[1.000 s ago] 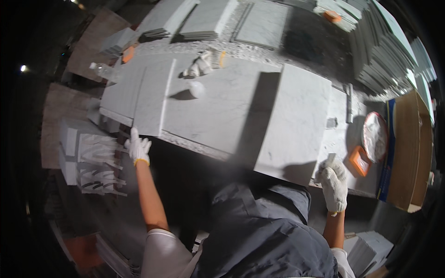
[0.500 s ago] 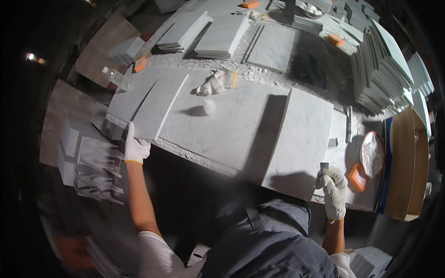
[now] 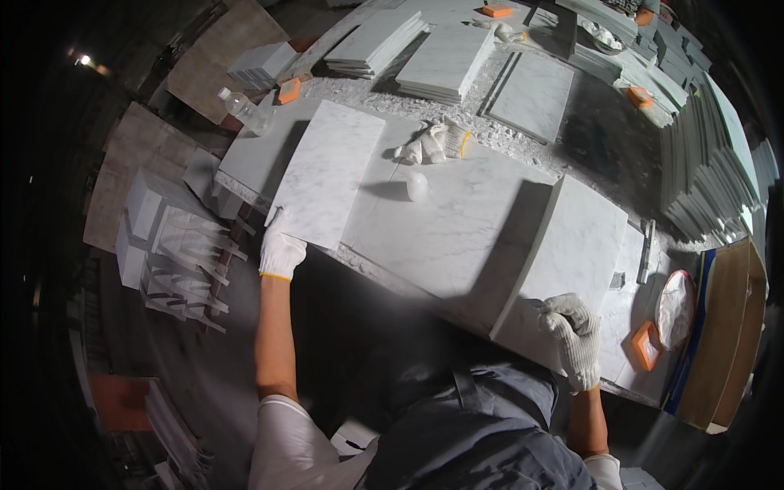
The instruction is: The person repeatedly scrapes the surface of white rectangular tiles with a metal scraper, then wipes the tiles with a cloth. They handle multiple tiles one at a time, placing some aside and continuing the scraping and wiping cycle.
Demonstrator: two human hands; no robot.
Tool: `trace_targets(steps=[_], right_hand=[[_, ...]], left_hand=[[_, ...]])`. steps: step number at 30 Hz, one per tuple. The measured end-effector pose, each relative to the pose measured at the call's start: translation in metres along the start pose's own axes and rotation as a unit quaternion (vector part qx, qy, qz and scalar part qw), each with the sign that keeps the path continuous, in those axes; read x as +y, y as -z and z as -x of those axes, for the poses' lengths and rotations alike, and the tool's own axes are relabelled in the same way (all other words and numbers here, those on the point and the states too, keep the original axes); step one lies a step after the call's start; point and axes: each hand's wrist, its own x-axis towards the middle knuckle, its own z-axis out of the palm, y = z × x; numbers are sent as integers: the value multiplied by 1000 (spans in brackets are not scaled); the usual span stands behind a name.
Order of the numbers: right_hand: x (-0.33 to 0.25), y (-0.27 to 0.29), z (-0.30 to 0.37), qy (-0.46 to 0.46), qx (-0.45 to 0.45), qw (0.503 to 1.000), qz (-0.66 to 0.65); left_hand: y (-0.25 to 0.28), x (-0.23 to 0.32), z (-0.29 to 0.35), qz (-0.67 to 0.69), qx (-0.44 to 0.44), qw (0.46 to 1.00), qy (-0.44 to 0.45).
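Note:
My left hand (image 3: 282,251), in a white knit glove, grips the near left corner of a white marble tile (image 3: 333,173), thumb on top. The tile rests at the left of the worktable, with a dark shadow along its left side. My gloved right hand (image 3: 576,336) is closed above the near end of a second marble tile (image 3: 572,237), which stands off the bench and casts a broad shadow to its left. What its curled fingers hold is hidden now. Between the two tiles sit a small white rounded piece (image 3: 417,187) and a crumpled pair of work gloves (image 3: 437,142).
Orange sanding blocks (image 3: 646,346), a round dish (image 3: 676,310) and a cardboard box (image 3: 720,327) lie at the right. Stacked tiles (image 3: 445,64) line the back, with a tall row (image 3: 706,167) at far right. A plastic bottle (image 3: 243,109) stands left.
The left tile has turned to show more of its top face under my left hand. My right hand has rotated, so the small grey blade in it no longer shows. The view has swung left.

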Motion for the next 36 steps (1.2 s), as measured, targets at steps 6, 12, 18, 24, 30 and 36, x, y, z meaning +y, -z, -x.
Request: trace_targets(steps=[6, 12, 18, 24, 30, 36], right_hand=[[5, -8, -8, 30, 7, 997, 76], [1, -10, -10, -14, -3, 997, 76], [-1, -11, -13, 17, -6, 987, 161], [-2, -14, -14, 83, -7, 988, 132], [-7, -18, -12, 106, 2, 981, 161], [-4, -16, -11, 123, -4, 977, 175]], left_hand=[[7, -5, -4, 14, 14, 1000, 0], [1, -6, 4, -5, 20, 1000, -22], [-8, -6, 10, -14, 10, 999, -29], [-5, -7, 7, -22, 0, 1000, -22], [-11, -7, 13, -30, -14, 999, -41], [-10, -3, 18, -77, -59, 993, -65]])
